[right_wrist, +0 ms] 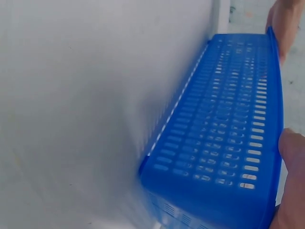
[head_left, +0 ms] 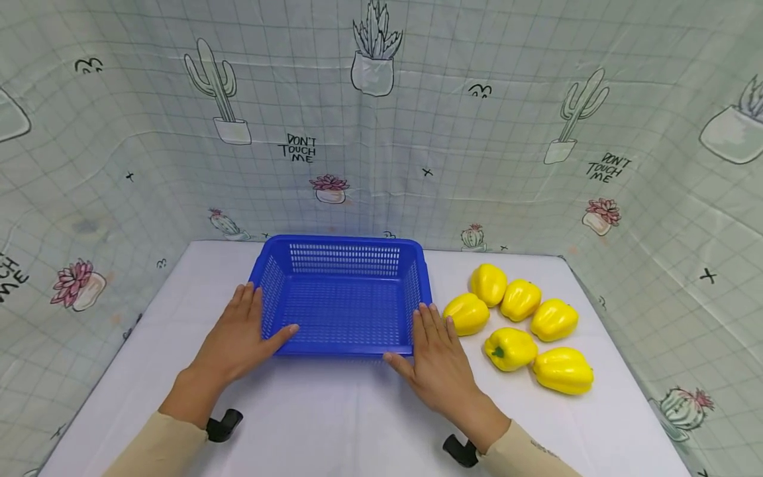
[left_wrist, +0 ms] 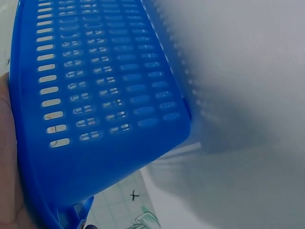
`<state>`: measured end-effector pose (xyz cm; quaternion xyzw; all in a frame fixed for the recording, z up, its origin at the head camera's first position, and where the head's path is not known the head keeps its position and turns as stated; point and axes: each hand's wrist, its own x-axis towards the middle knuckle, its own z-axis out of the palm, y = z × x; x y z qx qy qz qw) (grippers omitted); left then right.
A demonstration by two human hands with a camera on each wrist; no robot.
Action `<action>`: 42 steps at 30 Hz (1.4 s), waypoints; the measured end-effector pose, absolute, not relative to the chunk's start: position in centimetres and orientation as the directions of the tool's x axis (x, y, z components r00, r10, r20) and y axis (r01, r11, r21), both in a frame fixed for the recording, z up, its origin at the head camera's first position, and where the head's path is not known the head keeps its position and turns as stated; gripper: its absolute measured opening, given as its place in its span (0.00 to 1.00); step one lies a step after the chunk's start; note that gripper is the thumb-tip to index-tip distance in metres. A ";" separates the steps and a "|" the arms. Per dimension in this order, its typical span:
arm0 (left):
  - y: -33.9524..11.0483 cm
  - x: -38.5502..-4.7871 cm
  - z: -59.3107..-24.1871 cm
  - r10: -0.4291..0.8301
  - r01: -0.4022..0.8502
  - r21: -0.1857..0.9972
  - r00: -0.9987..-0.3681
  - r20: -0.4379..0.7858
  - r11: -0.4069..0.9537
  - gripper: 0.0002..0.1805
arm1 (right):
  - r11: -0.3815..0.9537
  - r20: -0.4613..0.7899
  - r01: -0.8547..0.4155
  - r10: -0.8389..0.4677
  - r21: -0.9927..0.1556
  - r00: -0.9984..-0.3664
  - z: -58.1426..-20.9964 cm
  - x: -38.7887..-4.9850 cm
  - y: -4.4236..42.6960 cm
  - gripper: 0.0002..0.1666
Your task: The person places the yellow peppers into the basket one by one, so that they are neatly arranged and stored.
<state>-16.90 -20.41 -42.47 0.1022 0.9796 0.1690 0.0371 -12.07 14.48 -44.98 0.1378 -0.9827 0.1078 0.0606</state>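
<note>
A blue perforated basket (head_left: 342, 306) stands upright on the white table, with nothing inside it. My left hand (head_left: 232, 344) lies along its left side near the front corner, fingers straight, thumb over the front rim. On the opposite side my right hand (head_left: 438, 364) touches the right rim with extended fingers, its thumb at the front edge. The left wrist view shows the basket's slotted wall (left_wrist: 105, 114) beside part of the left hand (left_wrist: 7, 167). In the right wrist view, the right hand (right_wrist: 291, 176) is at the basket's rim (right_wrist: 279, 119).
Several yellow bell peppers (head_left: 510, 349) lie on the table (head_left: 357, 424) to the right of the basket, one close to the right fingertips. A patterned cloth (head_left: 381, 146) hangs behind and on both sides. Black pieces (head_left: 224, 425) show beside both wrists.
</note>
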 end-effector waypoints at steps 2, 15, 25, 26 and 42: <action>-20.0 -16.8 -42.4 0.223 0.197 0.336 -0.974 -0.041 0.921 0.65 | 0.941 0.159 -0.274 -0.245 -0.198 -0.956 -45.1 -11.6 14.8 0.56; -19.6 -15.9 -41.9 0.257 0.230 0.295 -0.965 -0.055 0.927 0.66 | 0.905 0.220 -0.313 -0.255 -0.290 -0.942 -43.4 -11.9 16.8 0.46; -20.8 -16.6 -41.7 0.287 0.238 0.337 -0.953 -0.102 0.911 0.74 | 0.970 0.191 -0.101 -0.058 -0.222 -0.980 -41.7 -15.9 22.3 0.48; -20.9 -16.7 -41.7 0.287 0.234 0.349 -0.952 -0.108 0.907 0.74 | 0.980 0.211 -0.098 -0.060 -0.176 -0.976 -41.9 -16.2 22.9 0.48; -20.7 -16.4 -41.8 0.283 0.218 0.377 -0.951 -0.127 0.900 0.77 | 0.998 0.239 -0.056 -0.061 0.025 -0.969 -45.5 -18.9 23.9 0.48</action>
